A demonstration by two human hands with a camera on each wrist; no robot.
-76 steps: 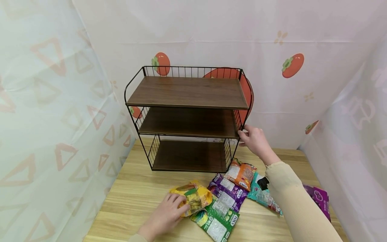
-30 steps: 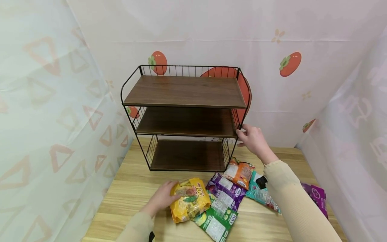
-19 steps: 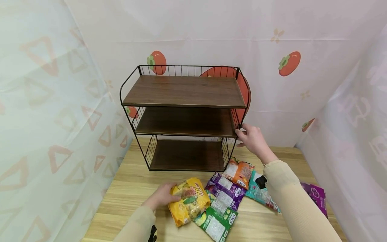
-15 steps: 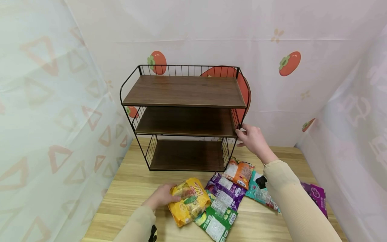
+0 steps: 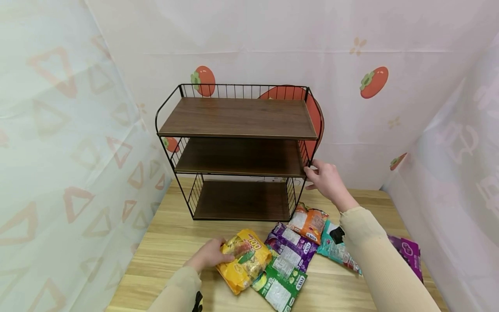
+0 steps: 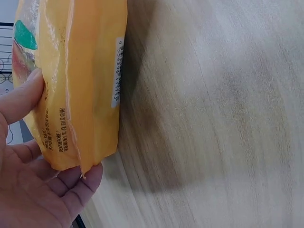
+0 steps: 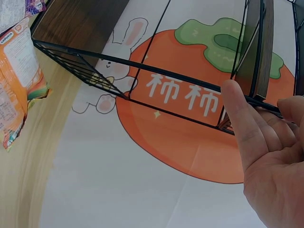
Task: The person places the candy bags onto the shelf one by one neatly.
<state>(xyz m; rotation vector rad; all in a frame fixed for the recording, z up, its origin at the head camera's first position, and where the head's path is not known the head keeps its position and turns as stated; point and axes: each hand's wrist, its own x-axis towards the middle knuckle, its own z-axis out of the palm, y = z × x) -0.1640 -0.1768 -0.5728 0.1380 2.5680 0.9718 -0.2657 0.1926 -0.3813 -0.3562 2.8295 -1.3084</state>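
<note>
My left hand (image 5: 208, 255) grips the left end of a yellow candy bag (image 5: 246, 262), whose printed front faces up. In the left wrist view the thumb lies on the front of the bag and the fingers (image 6: 78, 194) are curled under its sealed end. My right hand (image 5: 328, 180) holds the right front post of a three-tier black wire rack (image 5: 238, 117) with brown shelves, level with the middle shelf. In the right wrist view its fingers and thumb are on either side of the frame.
A green bag (image 5: 281, 288), a purple bag (image 5: 292, 245) and an orange bag (image 5: 309, 222) lie right of the yellow one. A teal bag (image 5: 338, 251) and another purple bag (image 5: 409, 255) lie under or beyond the right forearm. Patterned cloth (image 5: 249, 39) hangs behind the rack.
My left hand has shifted to the left end of the yellow bag and turned the bag so its printed front shows. The right hand keeps its hold on the rack.
</note>
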